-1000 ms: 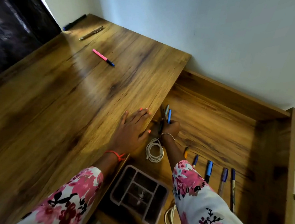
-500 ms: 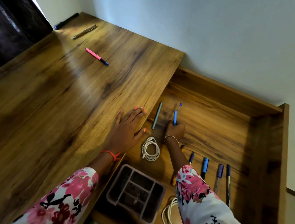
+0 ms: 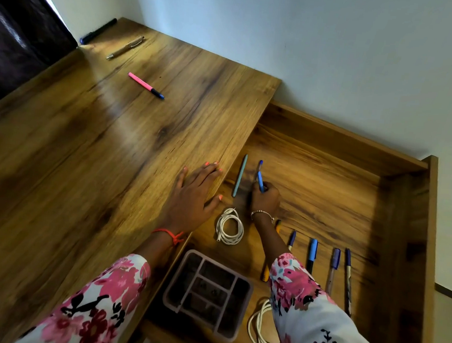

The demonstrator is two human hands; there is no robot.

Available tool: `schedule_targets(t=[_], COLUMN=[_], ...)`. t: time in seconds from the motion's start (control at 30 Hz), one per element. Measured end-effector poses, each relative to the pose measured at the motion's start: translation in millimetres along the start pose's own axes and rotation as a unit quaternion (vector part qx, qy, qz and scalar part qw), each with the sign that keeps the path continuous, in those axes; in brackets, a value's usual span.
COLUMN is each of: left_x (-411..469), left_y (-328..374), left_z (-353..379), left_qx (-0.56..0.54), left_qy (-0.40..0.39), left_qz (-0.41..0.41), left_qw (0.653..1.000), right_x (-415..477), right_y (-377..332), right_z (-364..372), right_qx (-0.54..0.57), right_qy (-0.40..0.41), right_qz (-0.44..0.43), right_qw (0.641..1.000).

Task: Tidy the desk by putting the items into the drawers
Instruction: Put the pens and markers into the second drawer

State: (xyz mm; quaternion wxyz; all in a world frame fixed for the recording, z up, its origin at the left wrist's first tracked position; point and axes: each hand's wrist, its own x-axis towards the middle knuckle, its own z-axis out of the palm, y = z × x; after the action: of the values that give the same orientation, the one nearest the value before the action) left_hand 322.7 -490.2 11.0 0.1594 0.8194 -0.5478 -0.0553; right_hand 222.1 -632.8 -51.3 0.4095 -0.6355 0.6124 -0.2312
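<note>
The wooden drawer [image 3: 337, 153] stands pulled out to the right of the desk top [image 3: 113, 141]. Inside it my right hand [image 3: 266, 200] holds a blue pen [image 3: 260, 180] by its lower end, tip pointing away; a second pen with a blue cap [image 3: 260, 165] shows just beyond it. A teal pen [image 3: 240, 175] lies on the drawer floor just left of them. My left hand [image 3: 194, 196] rests flat on the desk top at its right edge, fingers spread. On the desk lie a pink pen [image 3: 145, 85], a tan pen [image 3: 125, 47] and a dark pen [image 3: 98, 31].
In the drawer are a coiled white cable [image 3: 230, 227], a grey divided organiser tray [image 3: 207, 294], a second white cable [image 3: 261, 328] and a row of several pens [image 3: 320, 262] on the right. A dark curtain [image 3: 16, 35] hangs at the far left.
My right hand has come out from under the desk edge toward the drawer's middle. The teal pen now lies free on the drawer floor. The left hand stays flat.
</note>
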Motion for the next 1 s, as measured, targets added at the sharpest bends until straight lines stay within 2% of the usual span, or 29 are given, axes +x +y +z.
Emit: schedule_targets(t=[0.13,0.3,0.7,0.87,1.0], left_x=[0,-1,-2,-2,-5], left_y=[-1,0,0,2,1], left_z=[0,0,1,-1,-9], left_qx=[-0.006,-0.007,-0.004,-0.051,-0.219], left_qy=[0.005,0.004,-0.007,-0.013,0.011], left_qz=[0.002,0.003,0.004,0.006,-0.024], left_qw=[1.0,1.0,1.0,0.999,0.975], right_x=[9,26,38,38,37], right_y=[0,0,-1,-18,-56], right_z=[-10,-20,-19,-25,-22], right_qx=[0.063,-0.042,-0.116,-0.037,0.024], right_qy=[0.041,-0.015,-0.033,0.076,0.141], right_qz=[0.037,0.011,0.009,-0.017,-0.091], right_qw=[0.996,0.999,0.993,0.996,0.985])
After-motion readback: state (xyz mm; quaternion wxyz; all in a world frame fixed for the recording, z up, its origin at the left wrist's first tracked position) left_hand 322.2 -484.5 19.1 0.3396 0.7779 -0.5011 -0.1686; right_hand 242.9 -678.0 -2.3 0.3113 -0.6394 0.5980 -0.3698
